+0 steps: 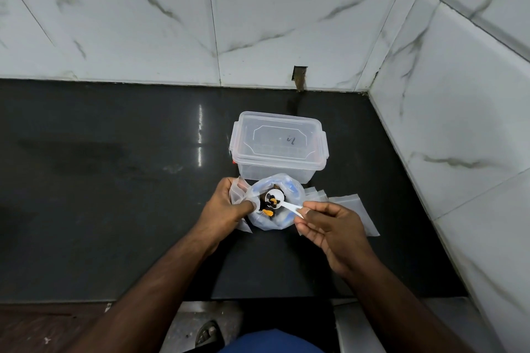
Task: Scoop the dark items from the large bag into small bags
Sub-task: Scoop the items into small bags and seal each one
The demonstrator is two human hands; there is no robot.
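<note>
The large clear bag [289,218] stands open on the black counter, with dark items and an orange piece [268,212] inside. My right hand [329,232] pinches the handle of a white plastic scoop [282,201]. Its bowl is over the bag's mouth and holds a few dark items. My left hand [226,206] grips a small clear bag [237,191] together with the left rim of the large bag.
A clear plastic box with a clipped lid [278,143] stands just behind the bag. Several empty small bags [352,203] lie flat to the right. The black counter [114,180] meets marble-tiled walls behind and on the right. Its front edge is near my body.
</note>
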